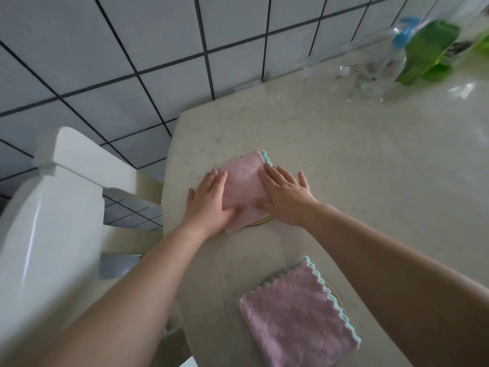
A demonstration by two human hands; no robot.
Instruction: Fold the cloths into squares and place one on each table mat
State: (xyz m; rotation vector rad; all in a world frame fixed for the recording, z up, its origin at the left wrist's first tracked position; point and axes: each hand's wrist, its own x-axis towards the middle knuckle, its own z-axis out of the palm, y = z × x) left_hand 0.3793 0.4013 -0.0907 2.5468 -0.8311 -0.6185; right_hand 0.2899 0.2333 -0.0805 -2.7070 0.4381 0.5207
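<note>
Pink folded cloth point(244, 188) flat between both hands' palms, left hand point(209, 202), right hand point(287, 198).

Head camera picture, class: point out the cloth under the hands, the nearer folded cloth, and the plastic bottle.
Cloth under the hands point(244, 182): head view, bare pink middle between the hands.
Nearer folded cloth point(296, 317): head view, quilted centre.
Plastic bottle point(383, 64): head view, clear body.

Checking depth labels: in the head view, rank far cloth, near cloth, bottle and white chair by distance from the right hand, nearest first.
From the right hand:
1. Far cloth: under the hand, touching, to its left.
2. Near cloth: lower on the table, toward the camera.
3. Bottle: far upper right, by the tiled wall.
White chair, left beyond the table edge, is too close to the bottle to rank.
</note>
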